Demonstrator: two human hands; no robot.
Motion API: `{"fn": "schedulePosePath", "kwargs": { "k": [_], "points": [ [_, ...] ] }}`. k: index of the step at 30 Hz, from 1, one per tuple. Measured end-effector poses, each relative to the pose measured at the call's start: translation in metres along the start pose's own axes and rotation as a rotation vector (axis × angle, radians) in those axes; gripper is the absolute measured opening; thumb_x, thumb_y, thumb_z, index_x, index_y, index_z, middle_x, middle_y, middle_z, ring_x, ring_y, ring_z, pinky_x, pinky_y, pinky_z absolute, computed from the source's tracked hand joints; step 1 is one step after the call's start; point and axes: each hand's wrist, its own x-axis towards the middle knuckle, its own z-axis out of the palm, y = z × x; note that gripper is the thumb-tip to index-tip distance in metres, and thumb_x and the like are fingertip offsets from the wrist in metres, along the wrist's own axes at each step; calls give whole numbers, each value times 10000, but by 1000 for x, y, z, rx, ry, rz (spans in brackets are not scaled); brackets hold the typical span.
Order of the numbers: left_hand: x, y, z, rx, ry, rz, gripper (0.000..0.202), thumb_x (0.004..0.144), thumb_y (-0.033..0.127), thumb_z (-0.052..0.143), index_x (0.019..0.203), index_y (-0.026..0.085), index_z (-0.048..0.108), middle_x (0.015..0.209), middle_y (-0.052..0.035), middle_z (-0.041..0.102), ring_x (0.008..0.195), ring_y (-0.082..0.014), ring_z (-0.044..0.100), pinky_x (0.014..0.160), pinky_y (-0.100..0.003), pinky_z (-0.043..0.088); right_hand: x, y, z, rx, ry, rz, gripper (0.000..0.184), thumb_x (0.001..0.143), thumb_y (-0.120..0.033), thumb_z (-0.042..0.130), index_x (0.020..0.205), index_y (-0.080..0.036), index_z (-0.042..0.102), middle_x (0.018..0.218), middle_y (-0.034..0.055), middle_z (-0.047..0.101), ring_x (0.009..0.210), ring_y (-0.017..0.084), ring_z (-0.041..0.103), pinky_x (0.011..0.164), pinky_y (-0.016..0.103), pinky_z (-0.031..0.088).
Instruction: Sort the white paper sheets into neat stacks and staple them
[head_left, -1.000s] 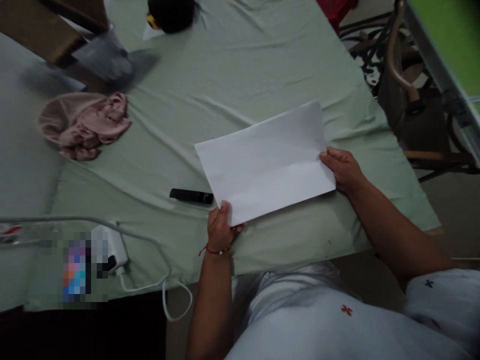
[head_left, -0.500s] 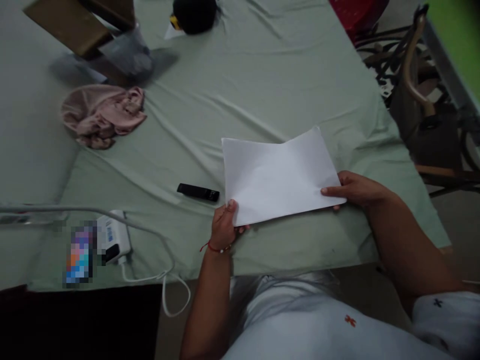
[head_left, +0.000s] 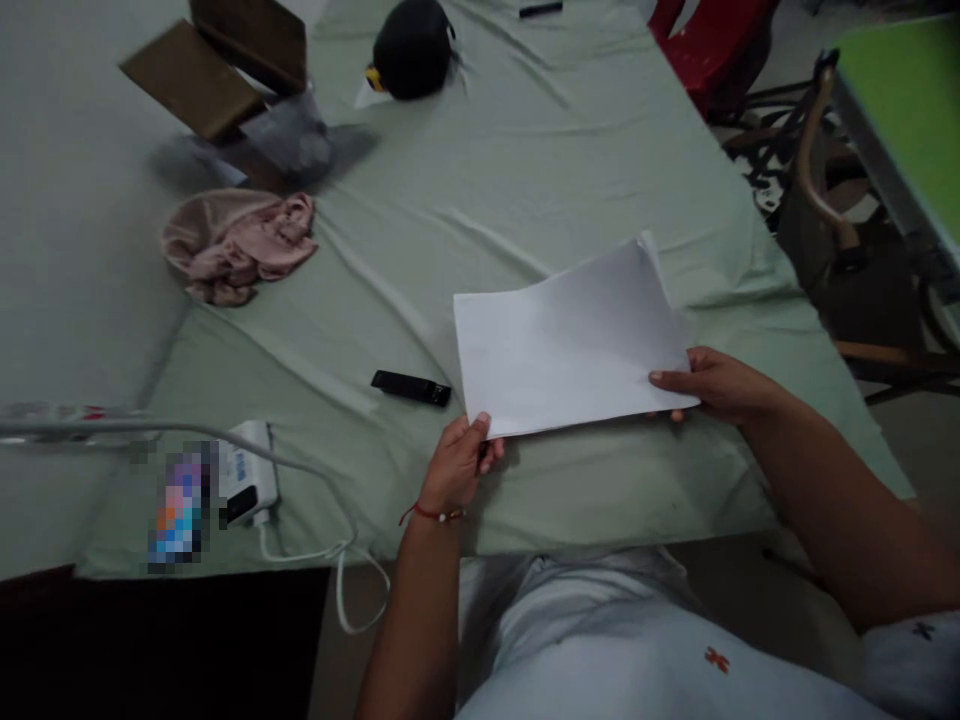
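A white sheet of paper [head_left: 570, 340] is held a little above the pale green cloth-covered table [head_left: 487, 180]. My left hand [head_left: 459, 466] pinches its near left corner, thumb on top. My right hand [head_left: 709, 385] grips its near right corner, fingers closed on the edge. The far right corner of the paper curls upward. A red thread bracelet sits on my left wrist.
A small black stick-shaped device [head_left: 411, 387] lies just left of the paper. A white charger with cable [head_left: 251, 480] sits near the front left edge. Pink cloth [head_left: 236, 243], cardboard box [head_left: 217, 65] and black pouch [head_left: 412, 45] lie farther back. A chair [head_left: 832, 200] stands to the right.
The paper has been lifted from lying flat and turned toward me; its far edge now bows up. My right hand slid to the near right corner. The view shifted upward.
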Motion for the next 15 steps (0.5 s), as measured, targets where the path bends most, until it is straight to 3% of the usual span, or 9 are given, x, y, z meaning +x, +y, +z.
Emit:
{"fn": "schedulePosePath", "kwargs": {
  "k": [4, 9, 12, 15],
  "points": [
    [-4, 2, -5, -70, 20, -58, 599, 611, 640, 901, 810, 156, 608, 510, 57, 543, 405, -30, 357, 385, -152, 221, -14, 8, 12, 65, -5, 21, 448, 664, -597, 912, 778, -183, 785, 698, 97, 742, 621, 185, 670, 455, 245, 518],
    [-8, 3, -3, -120, 16, -126, 702, 582, 731, 879, 904, 155, 640, 621, -10, 668, 404, -47, 387, 374, -179, 217, -33, 14, 20, 101, 50, 12, 447, 656, -604, 918, 740, -193, 763, 654, 64, 714, 578, 158, 645, 447, 226, 522],
    [-11, 1, -2, 5, -46, -108, 649, 602, 729, 864, 766, 138, 654, 587, -39, 660, 404, -45, 367, 383, -197, 211, -39, 16, 24, 170, 85, 48, 431, 621, -542, 957, 730, -182, 747, 661, 52, 705, 562, 145, 633, 429, 210, 525],
    [-14, 0, -6, 128, -125, -92, 619, 655, 716, 831, 568, 160, 574, 478, -15, 555, 425, -54, 376, 422, -204, 246, -44, 19, 31, 284, 112, 115, 404, 608, -452, 980, 791, -177, 747, 727, 49, 728, 587, 143, 661, 396, 177, 502]
  ]
}}
